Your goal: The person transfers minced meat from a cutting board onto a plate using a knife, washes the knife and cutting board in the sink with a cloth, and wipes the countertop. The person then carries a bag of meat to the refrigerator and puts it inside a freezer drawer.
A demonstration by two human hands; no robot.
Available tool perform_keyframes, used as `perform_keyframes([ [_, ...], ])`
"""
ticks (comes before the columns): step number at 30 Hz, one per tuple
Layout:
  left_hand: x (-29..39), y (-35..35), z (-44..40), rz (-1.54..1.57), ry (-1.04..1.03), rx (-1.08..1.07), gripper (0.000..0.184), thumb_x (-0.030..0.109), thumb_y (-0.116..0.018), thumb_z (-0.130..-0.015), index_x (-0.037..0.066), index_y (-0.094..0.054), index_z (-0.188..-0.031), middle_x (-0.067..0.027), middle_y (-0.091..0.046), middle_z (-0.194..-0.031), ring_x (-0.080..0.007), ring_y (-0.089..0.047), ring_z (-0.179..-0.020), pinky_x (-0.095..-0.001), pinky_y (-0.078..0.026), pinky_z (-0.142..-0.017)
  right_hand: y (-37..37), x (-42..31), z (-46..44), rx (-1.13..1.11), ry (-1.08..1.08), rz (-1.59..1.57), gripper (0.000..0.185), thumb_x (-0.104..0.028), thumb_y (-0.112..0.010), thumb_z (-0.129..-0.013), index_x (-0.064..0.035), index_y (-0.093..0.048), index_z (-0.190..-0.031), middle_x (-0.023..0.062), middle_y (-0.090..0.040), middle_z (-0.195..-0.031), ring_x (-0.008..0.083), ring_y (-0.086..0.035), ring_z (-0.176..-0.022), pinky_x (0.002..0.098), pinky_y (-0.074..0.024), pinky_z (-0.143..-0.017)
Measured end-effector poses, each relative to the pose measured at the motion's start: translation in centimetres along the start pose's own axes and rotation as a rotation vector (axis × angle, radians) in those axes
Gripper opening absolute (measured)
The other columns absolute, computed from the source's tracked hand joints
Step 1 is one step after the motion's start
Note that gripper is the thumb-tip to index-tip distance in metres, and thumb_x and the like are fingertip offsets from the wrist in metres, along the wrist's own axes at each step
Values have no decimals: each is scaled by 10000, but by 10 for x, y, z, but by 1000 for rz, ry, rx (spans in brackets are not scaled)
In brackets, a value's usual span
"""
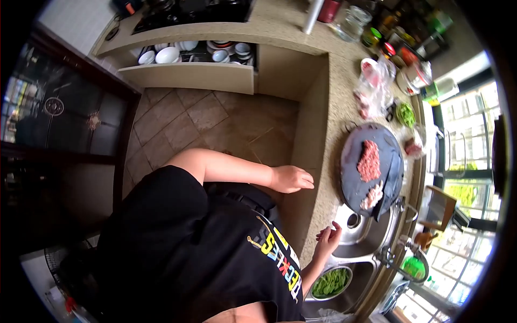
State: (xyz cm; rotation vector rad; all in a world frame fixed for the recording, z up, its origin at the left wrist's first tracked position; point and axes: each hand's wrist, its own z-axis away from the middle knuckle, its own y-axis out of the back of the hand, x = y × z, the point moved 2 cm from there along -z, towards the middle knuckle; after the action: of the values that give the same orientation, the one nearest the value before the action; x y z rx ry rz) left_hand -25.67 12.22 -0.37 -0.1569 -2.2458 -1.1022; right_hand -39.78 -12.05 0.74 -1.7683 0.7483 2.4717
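My left hand [292, 178] is held in front of the counter edge with its fingers loosely bent, and nothing shows in it. Over the near rim of the sink [365, 240] is my right hand [329, 237], its fingers curled a little and apart, no object visible in them. A round dark chopping board [351, 161] lies on the counter, overlapping the sink's edge. On it are a heap of minced red meat [369, 161] and a smaller pile of pale pieces [371, 196]. A dark-bladed kitchen knife [386, 189] appears to lie along the board's far side.
A bowl of leafy greens [331, 283] sits in the second basin. Past the board are plastic bags [381, 81], a bowl of cut green vegetables [405, 114], jars [353, 24] and bottles. A drawer [186, 77] of bowls is pulled out below the stove [194, 12].
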Motion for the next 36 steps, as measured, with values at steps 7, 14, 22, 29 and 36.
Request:
perform_keyframes([
  [7,-116,140,204,-3,677,179,215,59,-551,-773,28,-634,-970,-131,-621,-934,-271,-618,-829,-347,-508,-705,-227,-80,-54,-342,300,126,192,-49,-499,-866,-36,-529,-1055,24,-524,-634,76,-494,-551,217,-413,-505],
  [14,-138,229,388,-39,1320,510,163,113,-595,-783,39,-638,-922,-107,-647,-776,-190,-623,-691,-297,-497,-641,-475,-161,-82,-888,656,359,275,-103,-559,-818,-52,-525,-1087,124,-594,-864,219,-579,-761,326,-468,-662],
  [22,-115,270,473,-69,1507,1042,147,75,-579,-791,27,-637,-918,-104,-648,-791,-174,-614,-687,-288,-478,-624,-678,-201,-156,-763,766,934,667,-205,-578,-777,-62,-294,-1363,146,-333,-1380,349,-294,-1272,452,-295,-1024],
  [29,-116,307,501,-247,1648,1138,132,62,-587,-791,15,-631,-907,-97,-617,-745,-157,-568,-635,-274,-461,-602,-744,-178,-206,-780,835,1163,632,-301,-687,-674,-66,-455,-1214,128,-485,-1213,296,-410,-1184,507,-200,-1050],
  [36,-135,312,520,-195,1722,1287,134,66,-599,-780,6,-629,-896,-90,-618,-710,-149,-561,-616,-272,-459,-599,-733,-175,-196,-843,945,1043,559,-291,-692,-641,-12,-510,-1090,190,-528,-1137,345,-451,-1100,438,-307,-997],
])
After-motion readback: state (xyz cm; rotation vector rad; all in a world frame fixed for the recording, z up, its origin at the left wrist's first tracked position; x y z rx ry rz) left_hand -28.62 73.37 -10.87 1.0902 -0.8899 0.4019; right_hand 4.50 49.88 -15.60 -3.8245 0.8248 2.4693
